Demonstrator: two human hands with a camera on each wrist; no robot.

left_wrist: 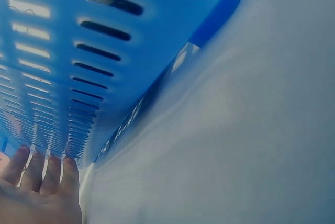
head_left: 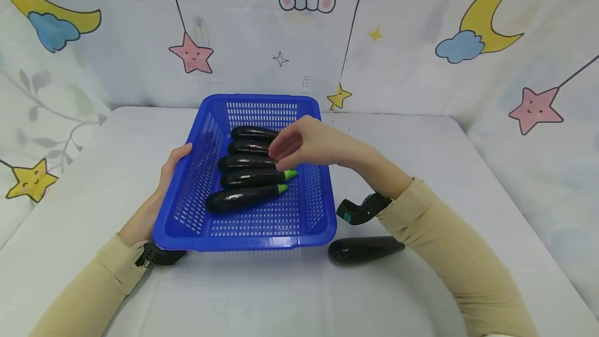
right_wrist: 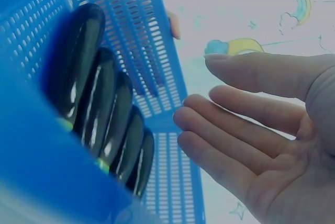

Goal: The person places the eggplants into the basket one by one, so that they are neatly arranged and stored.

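A blue plastic basket [head_left: 252,243] stands in the middle of the table with several dark eggplants [head_left: 245,198] lying side by side in it. My left hand [head_left: 169,170] grips the basket's left side, its thumb end at the rim. In the left wrist view, the fingers [left_wrist: 51,177] of that hand lie against the slotted outer wall. Over the basket's right part hovers my right hand [head_left: 311,144], thumb and fingers apart with nothing between them. It hides the right ends of some eggplants in the head view.
Another eggplant [head_left: 360,249] lies on the white table [head_left: 224,295] just right of the basket's near corner, partly under the right forearm. Behind the table hangs a white patterned cloth [head_left: 243,30].
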